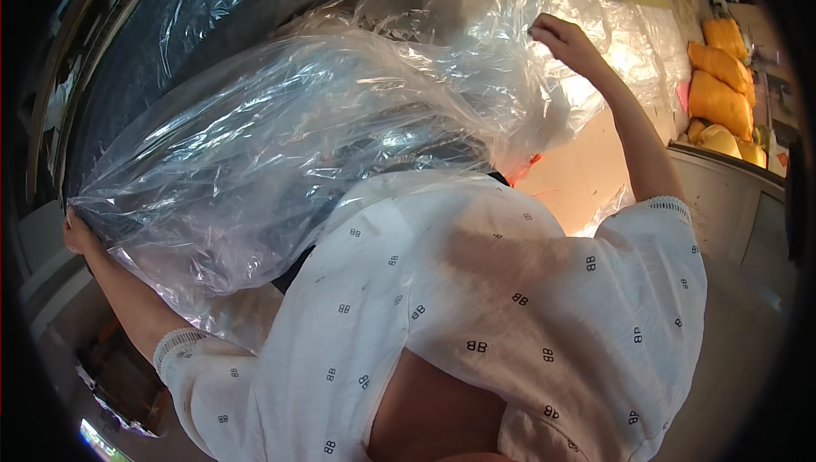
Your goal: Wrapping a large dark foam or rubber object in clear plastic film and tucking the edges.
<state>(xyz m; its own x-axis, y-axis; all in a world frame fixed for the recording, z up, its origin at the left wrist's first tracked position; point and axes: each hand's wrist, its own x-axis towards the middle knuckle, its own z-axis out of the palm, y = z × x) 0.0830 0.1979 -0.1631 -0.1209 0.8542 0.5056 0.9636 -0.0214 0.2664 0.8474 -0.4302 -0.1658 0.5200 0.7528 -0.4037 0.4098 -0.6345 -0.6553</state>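
Observation:
A large clear plastic bag point(280, 147), crinkled and puffed up, stretches across the view in front of my white patterned shirt point(510, 292). My left hand point(79, 232) grips its lower left corner, fingers closed on the film. Raised high at the upper right, my right hand point(563, 37) pinches the top edge of the same bag. The film hangs between both hands and hides most of what lies behind it.
A dark grey curved surface point(170, 28) lies behind the plastic at upper left. Several yellow-orange stuffed sacks point(718, 92) are stacked at far right above a grey cabinet point(731, 198). More clear plastic point(646, 45) lies near them. A dark cluttered spot point(127, 385) sits at lower left.

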